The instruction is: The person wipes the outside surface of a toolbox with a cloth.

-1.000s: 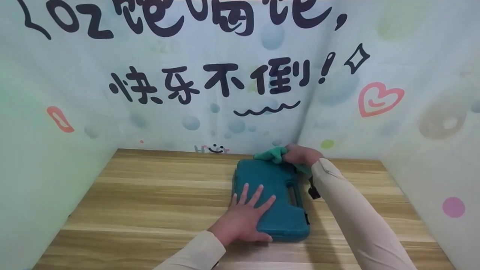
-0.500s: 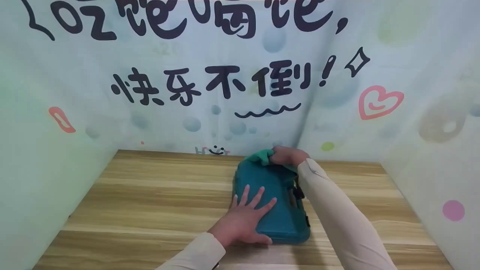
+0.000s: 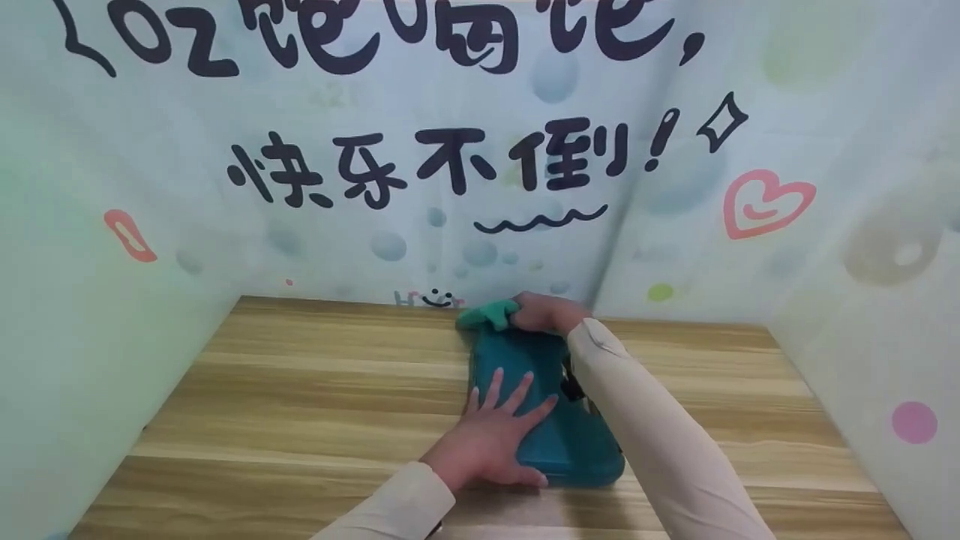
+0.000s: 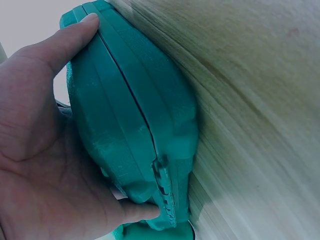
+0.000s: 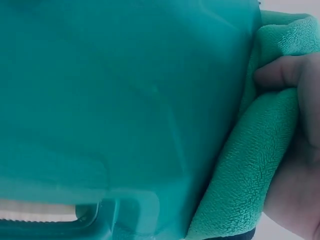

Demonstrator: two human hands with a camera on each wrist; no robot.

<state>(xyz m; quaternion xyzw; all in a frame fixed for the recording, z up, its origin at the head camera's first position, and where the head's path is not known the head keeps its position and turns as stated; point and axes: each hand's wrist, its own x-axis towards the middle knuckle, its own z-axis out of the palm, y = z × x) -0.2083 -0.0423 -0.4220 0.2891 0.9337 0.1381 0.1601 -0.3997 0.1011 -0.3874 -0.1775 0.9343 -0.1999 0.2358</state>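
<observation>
A teal hard plastic tool case (image 3: 529, 356) lies flat on the table, its far end toward the back wall. My left hand (image 3: 491, 444) rests on its lid with fingers spread, the thumb at the near edge. In the left wrist view, the thumb lies by the seam of the case (image 4: 135, 110) and another finger reaches a hinge on its side. A green fluffy cloth (image 3: 487, 315) is bunched in my right hand (image 3: 544, 311), against the case's far end. The right wrist view shows the thumb pressed into the folded cloth (image 5: 260, 155). My right forearm partly hides the case's handle side.
The wood-grain table (image 3: 315, 390) runs out on both sides of the case. A printed backdrop (image 3: 337, 247) with black lettering stands right behind the far table edge, and pale side walls flank left and right.
My right hand has slid left along the far end of the case with the cloth, its forearm now covering more of the handle side. The left hand has kept its place.
</observation>
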